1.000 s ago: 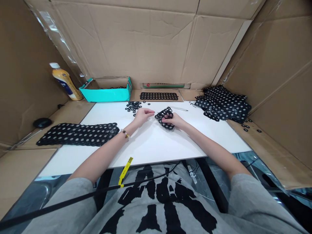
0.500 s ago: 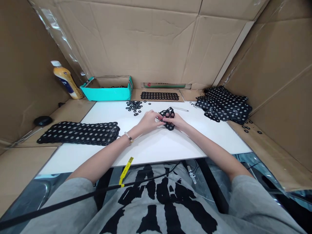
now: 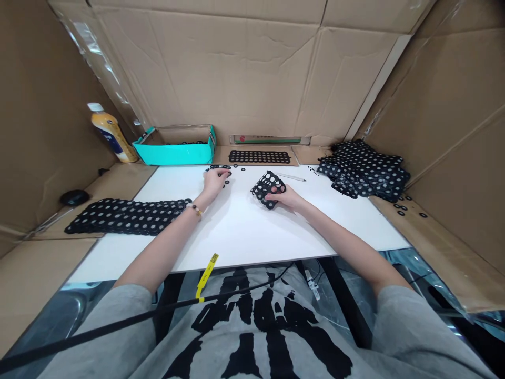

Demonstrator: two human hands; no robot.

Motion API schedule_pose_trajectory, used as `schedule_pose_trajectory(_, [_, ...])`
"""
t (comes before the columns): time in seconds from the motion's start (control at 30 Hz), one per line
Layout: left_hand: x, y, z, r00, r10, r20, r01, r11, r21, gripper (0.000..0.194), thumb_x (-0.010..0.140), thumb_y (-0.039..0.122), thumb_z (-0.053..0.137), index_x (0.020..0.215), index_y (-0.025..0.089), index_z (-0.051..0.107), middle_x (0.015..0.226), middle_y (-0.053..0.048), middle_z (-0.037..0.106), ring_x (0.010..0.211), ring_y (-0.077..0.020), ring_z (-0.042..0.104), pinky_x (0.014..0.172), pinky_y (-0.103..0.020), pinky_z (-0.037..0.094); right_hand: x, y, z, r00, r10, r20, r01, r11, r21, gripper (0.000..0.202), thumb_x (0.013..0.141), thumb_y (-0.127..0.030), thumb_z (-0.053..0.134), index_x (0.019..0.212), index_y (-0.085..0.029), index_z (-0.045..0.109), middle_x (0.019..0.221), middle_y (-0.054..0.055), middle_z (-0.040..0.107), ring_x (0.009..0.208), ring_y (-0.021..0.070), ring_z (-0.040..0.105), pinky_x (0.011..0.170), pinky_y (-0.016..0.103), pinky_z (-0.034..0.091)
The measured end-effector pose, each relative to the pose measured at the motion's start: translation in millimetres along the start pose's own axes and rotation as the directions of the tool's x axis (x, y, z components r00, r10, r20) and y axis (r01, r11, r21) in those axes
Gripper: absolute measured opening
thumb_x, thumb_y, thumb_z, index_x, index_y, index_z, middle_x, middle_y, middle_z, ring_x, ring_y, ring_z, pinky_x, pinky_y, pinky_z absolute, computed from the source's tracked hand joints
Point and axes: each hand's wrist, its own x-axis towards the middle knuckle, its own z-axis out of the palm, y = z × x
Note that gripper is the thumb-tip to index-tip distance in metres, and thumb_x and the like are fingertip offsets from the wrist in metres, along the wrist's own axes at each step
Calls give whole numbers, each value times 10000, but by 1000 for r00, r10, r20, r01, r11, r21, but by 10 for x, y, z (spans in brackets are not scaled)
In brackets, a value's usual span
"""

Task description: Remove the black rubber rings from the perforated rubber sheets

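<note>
- Head view: gripping a bent black holed mesh (image 3: 260, 187) firmly in the right hand (image 3: 291, 197), at the middle of the white surface (image 3: 236, 231).
- Poised with the left hand (image 3: 214, 181) at the loose black rings (image 3: 221, 167), far left of the mesh; cannot tell whether pinching one.
- Probably best: keep the mesh steady, left edge exposed; take a single ring by its rim, lightly, without scattering others.
- Beyond, far left: open turquoise-fronted box (image 3: 173, 155), holding more rings (image 3: 193, 142), partly hidden.
- Left of that: white-capped yellow bottle (image 3: 114, 138), contents hard to tell from wrap.
</note>
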Motion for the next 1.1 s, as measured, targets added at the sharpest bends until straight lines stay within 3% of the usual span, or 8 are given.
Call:
schedule_pose_trajectory(0.13, [-152, 214, -19, 976, 216, 8, -211, 945, 251, 401, 809, 311, 663, 1204, 245, 657, 1269, -98, 623, 1159, -327, 460, 930, -441, 364, -6, -2, 29, 999, -13, -49, 14, 1000, 24, 487, 444, -264, 881, 700, -200, 472, 754, -4, 683, 709, 164, 639, 656, 309, 537])
schedule_pose_trajectory(0.37, [-584, 578, 198, 781, 444, 440, -523, 849, 71, 202, 781, 384, 698, 894, 219, 725, 907, -42, 721, 924, -247, 582, 883, -379, 404, -41, -6, 69, 996, -89, 12, 88, 994, 65, 460, 474, -306, 869, 681, -192, 473, 787, -1, 700, 762, 167, 654, 731, 320, 542])
schedule_pose_trajectory(0.63, [-261, 230, 234, 923, -18, 384, 118, 964, -239, 328, 647, 406, 772, 855, 153, 758, 849, -88, 745, 722, -206, 630, 645, -312, 465, -8, 45, 57, 995, -85, 48, 87, 995, -39, 380, 499, -321, 888, 714, -155, 623, 706, 11, 672, 625, 125, 593, 557, 266, 537])
schedule_pose_trajectory(0.7, [-121, 103, 136, 972, -70, 225, 123, 966, -229, 339, 695, 403, 735, 921, 152, 757, 955, -114, 746, 805, -233, 650, 704, -335, 482, 9, 53, 50, 996, -83, 31, 84, 996, -20, 383, 497, -313, 895, 708, -158, 615, 728, 17, 682, 627, 125, 595, 527, 253, 529])
schedule_pose_trajectory(0.83, [-19, 63, -47, 994, 103, -27, -101, 993, 67, 442, 762, 329, 694, 1188, 211, 692, 1289, -106, 644, 1138, -295, 559, 949, -418, 414, 44, 68, 41, 998, -66, -15, 66, 998, 20, 387, 495, -297, 897, 723, -160, 616, 776, 23, 692, 674, 134, 617, 526, 234, 526])
schedule_pose_trajectory(0.93, [-163, 243, -10, 952, 285, 115, -302, 939, 164, 438, 778, 364, 695, 1190, 215, 690, 1232, -89, 673, 1120, -287, 555, 976, -415, 386, 60, 71, 44, 996, -93, -15, 93, 995, -25, 358, 530, -340, 878, 725, -152, 644, 737, 22, 677, 624, 115, 587, 494, 216, 487])
schedule_pose_trajectory(1.03, [-396, 444, 133, 810, 429, 400, -480, 877, 31, 312, 769, 432, 707, 984, 212, 757, 951, -48, 744, 925, -236, 619, 862, -340, 434, 42, 47, 57, 991, -131, 40, 133, 990, -38, 353, 586, -413, 841, 755, -154, 670, 749, 30, 686, 610, 108, 569, 496, 218, 469])
schedule_pose_trajectory(1.1, [-513, 519, 214, 769, 457, 447, -491, 870, -44, 298, 749, 449, 724, 928, 214, 767, 878, -34, 746, 850, -216, 630, 797, -312, 446, 14, 21, 69, 986, -142, 86, 144, 989, -16, 366, 612, -456, 818, 778, -161, 679, 799, 40, 702, 648, 119, 587, 526, 227, 485])
